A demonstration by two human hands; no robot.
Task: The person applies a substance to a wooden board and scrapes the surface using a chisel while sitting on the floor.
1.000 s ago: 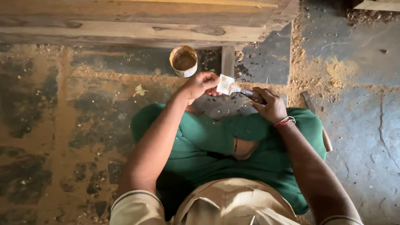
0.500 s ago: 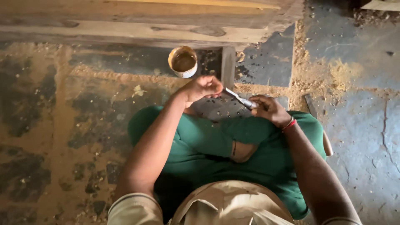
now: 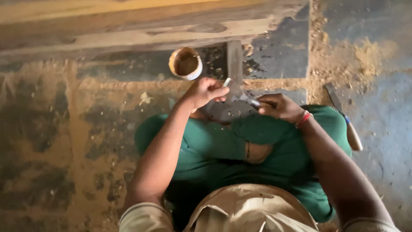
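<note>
- A dusty concrete floor strewn with sawdust lies below, with long wooden planks along its far edge.
- The right hand grips a thin metal blade in closed fingers.
- The left hand pinches a small white scrap at the blade's tip.
- A round tin of brown paste stands on the floor just beyond the hands, near the planks.
- A wooden-handled tool lies on the floor beside the person's right knee.

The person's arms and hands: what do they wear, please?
Both arms are bare below short beige sleeves with a darker hem. The right wrist has a red thread band. The left hand and right hand have no gloves; no rings can be made out.
</note>
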